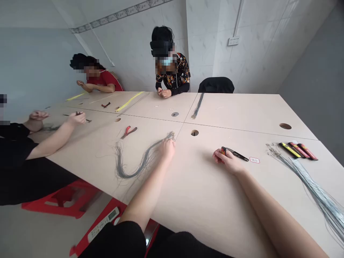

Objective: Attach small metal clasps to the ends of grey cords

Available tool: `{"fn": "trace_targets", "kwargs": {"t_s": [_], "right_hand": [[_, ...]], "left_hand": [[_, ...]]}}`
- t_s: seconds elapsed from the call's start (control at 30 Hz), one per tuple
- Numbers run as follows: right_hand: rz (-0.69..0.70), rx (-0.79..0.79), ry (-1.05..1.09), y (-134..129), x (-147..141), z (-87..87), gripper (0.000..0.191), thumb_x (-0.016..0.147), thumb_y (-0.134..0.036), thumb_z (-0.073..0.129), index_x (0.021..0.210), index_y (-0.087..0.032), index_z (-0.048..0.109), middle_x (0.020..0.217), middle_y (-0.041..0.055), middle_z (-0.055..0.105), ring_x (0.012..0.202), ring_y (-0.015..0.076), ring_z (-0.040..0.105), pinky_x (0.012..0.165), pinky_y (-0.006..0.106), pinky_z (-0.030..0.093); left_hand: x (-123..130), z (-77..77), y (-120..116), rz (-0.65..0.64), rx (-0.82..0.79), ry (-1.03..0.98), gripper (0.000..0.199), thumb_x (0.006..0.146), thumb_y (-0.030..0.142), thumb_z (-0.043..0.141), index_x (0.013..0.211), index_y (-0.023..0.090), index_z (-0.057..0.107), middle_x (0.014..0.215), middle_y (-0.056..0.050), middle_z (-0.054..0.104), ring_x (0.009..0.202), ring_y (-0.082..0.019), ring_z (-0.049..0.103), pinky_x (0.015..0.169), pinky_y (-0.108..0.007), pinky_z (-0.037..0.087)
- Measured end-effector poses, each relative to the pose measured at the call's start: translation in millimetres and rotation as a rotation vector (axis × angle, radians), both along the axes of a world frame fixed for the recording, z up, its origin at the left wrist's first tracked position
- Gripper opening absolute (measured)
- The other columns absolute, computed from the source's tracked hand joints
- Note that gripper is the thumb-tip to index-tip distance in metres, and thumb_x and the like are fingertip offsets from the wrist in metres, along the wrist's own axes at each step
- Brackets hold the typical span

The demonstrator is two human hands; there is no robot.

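Observation:
My left hand point(167, 147) is closed at the knotted upper end of a bundle of grey cords point(145, 159), which curves across the table to the left. Its fingertips are partly hidden, and small metallic ends show just beyond them. Out to the right, my right hand point(225, 158) is wrapped round a small lighter point(223, 150) with a dark, reddish body. A black slender tool point(238, 154) lies beside that hand, reaching toward a small red-edged label point(254, 160). Whether the hand also touches the tool I cannot tell.
Red-handled pliers point(129, 132) lie left of the cords. Several lighters point(298, 150) and another cord bundle point(309, 181) are at the right. Table holes point(194, 133) show ahead. Other people sit left and opposite; one person's hand point(77, 118) is at the left.

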State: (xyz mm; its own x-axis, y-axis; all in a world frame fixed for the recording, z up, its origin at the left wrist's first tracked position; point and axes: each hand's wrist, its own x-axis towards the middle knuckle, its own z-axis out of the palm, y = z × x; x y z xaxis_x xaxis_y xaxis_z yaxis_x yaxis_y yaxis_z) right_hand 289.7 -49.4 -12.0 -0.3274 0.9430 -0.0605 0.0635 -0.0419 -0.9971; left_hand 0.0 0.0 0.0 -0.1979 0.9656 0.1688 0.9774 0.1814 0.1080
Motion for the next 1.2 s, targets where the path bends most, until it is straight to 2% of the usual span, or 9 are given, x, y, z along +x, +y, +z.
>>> {"fn": "trace_targets", "kwargs": {"t_s": [0.23, 0.37, 0.53, 0.7, 0.8, 0.9, 1.03, 1.13, 1.2], "right_hand": [[0.0, 0.016, -0.012, 1, 1, -4.4, 0.032, 0.085, -0.049, 0.053, 0.072, -0.02, 0.05, 0.069, -0.0007, 0.052, 0.068, 0.0146, 0.046, 0.067, 0.029, 0.037], [0.01, 0.015, -0.02, 0, 1, -1.8, 0.032, 0.086, -0.049, 0.053, 0.072, -0.02, 0.05, 0.07, -0.0005, 0.052, 0.069, 0.0147, 0.047, 0.069, 0.029, 0.038], [0.02, 0.017, -0.027, 0, 1, -0.6, 0.033, 0.087, -0.05, 0.052, 0.071, -0.02, 0.05, 0.069, 0.0, 0.052, 0.069, 0.0148, 0.047, 0.069, 0.03, 0.038], [0.018, 0.022, -0.021, 1, 1, -3.5, 0.034, 0.086, -0.052, 0.052, 0.072, -0.021, 0.05, 0.069, 0.0, 0.052, 0.069, 0.0151, 0.048, 0.069, 0.03, 0.04], [0.018, 0.025, -0.03, 1, 0, -2.6, 0.035, 0.085, -0.053, 0.051, 0.072, -0.02, 0.05, 0.069, 0.0004, 0.052, 0.069, 0.0152, 0.048, 0.068, 0.03, 0.04], [0.013, 0.021, -0.034, 1, 0, -0.1, 0.035, 0.085, -0.052, 0.052, 0.071, -0.02, 0.051, 0.07, 0.0007, 0.053, 0.069, 0.0151, 0.048, 0.069, 0.03, 0.04], [0.009, 0.018, -0.04, 0, 0, 1.9, 0.035, 0.085, -0.052, 0.052, 0.07, -0.02, 0.051, 0.069, 0.0002, 0.052, 0.069, 0.0152, 0.048, 0.069, 0.03, 0.04], [0.008, 0.027, -0.064, -1, 0, 2.7, 0.036, 0.085, -0.054, 0.051, 0.072, -0.02, 0.051, 0.069, 0.0008, 0.052, 0.069, 0.0158, 0.049, 0.069, 0.03, 0.041], [0.005, 0.029, -0.072, -1, 0, 3.2, 0.037, 0.085, -0.055, 0.051, 0.072, -0.02, 0.051, 0.07, 0.0016, 0.053, 0.07, 0.0164, 0.049, 0.069, 0.03, 0.041]], "left_hand": [[-5, 4.5, 15, 0.008, -0.155, 0.078, 0.021, 0.088, 0.016, 0.047, 0.097, 0.015, 0.067, 0.108, -0.014, 0.066, 0.106, -0.026, 0.06, 0.083, -0.032, 0.049], [-8, 5.1, 19, -0.038, -0.118, 0.059, 0.023, 0.091, 0.017, 0.044, 0.102, 0.013, 0.064, 0.111, -0.015, 0.065, 0.107, -0.025, 0.059, 0.089, -0.032, 0.046], [-19, 6.7, 23, -0.015, -0.06, 0.013, 0.029, 0.095, 0.02, 0.036, 0.107, 0.012, 0.061, 0.112, -0.016, 0.063, 0.106, -0.025, 0.059, 0.085, -0.032, 0.047], [-38, 12.5, 27, 0.035, -0.024, -0.037, 0.026, 0.093, 0.019, 0.04, 0.103, 0.014, 0.063, 0.111, -0.014, 0.064, 0.105, -0.025, 0.059, 0.083, -0.032, 0.047], [-44, 16.3, 26, 0.034, -0.024, -0.072, 0.02, 0.09, 0.019, 0.046, 0.096, 0.018, 0.066, 0.104, -0.009, 0.067, 0.101, -0.024, 0.06, 0.079, -0.031, 0.048], [-40, 20.3, 22, -0.014, 0.012, -0.107, 0.018, 0.086, 0.018, 0.05, 0.093, 0.021, 0.066, 0.098, -0.005, 0.069, 0.099, -0.021, 0.06, 0.079, -0.029, 0.047], [-24, 25.4, 13, -0.081, 0.119, -0.087, 0.018, 0.082, 0.017, 0.053, 0.091, 0.023, 0.067, 0.104, -0.005, 0.066, 0.099, -0.023, 0.057, 0.08, -0.031, 0.046], [-14, 26.3, 8, -0.12, 0.059, -0.05, 0.017, 0.082, 0.018, 0.052, 0.084, 0.023, 0.067, 0.104, -0.005, 0.064, 0.1, -0.024, 0.055, 0.078, -0.032, 0.045], [-12, 24.8, 6, -0.139, 0.006, -0.034, 0.014, 0.082, 0.022, 0.053, 0.086, 0.023, 0.066, 0.105, -0.006, 0.064, 0.103, -0.026, 0.054, 0.08, -0.033, 0.045]]}}
